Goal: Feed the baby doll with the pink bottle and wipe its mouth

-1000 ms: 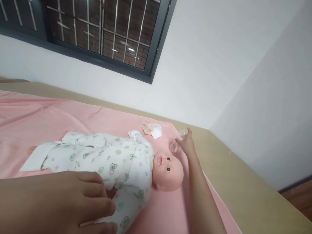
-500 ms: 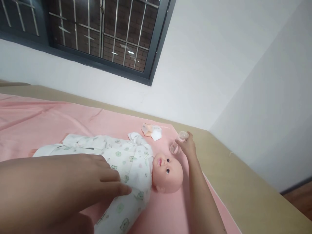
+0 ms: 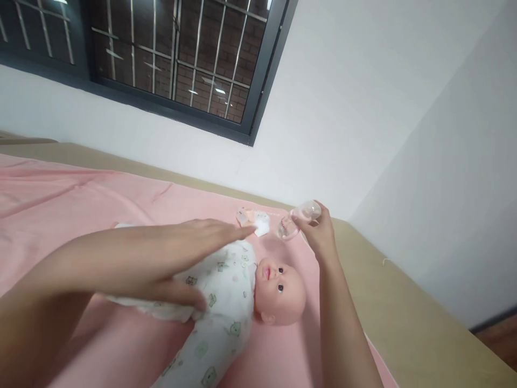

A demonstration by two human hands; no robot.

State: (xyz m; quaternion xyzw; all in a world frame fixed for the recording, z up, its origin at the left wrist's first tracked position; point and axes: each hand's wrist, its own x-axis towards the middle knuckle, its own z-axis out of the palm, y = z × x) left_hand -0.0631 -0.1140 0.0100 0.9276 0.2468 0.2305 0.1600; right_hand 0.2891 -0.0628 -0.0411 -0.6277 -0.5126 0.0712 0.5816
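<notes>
A baby doll [image 3: 281, 293] in a white, green-patterned suit lies on its back on a pink sheet [image 3: 278, 355], its head toward the right. Above its chest is my left hand [image 3: 181, 258], fingers stretched out and thumb apart, holding nothing. It covers much of the doll's body. My right hand [image 3: 319, 231], beyond the doll's head, grips a clear baby bottle [image 3: 305, 212]. The bottle is tilted, one end pointing down to the left, and seems lifted off the sheet. Between the two hands lies a small white and orange packet [image 3: 260, 222].
The pink sheet covers a pale wooden surface [image 3: 367, 291] whose bare border shows along the wall and at the right. A white wall [image 3: 323, 108] with a dark-framed, barred window [image 3: 169, 102] stands behind.
My right hand has raised the baby bottle slightly. My left hand has moved up and to the right over the doll's chest, its fingers now stretched toward the packet.
</notes>
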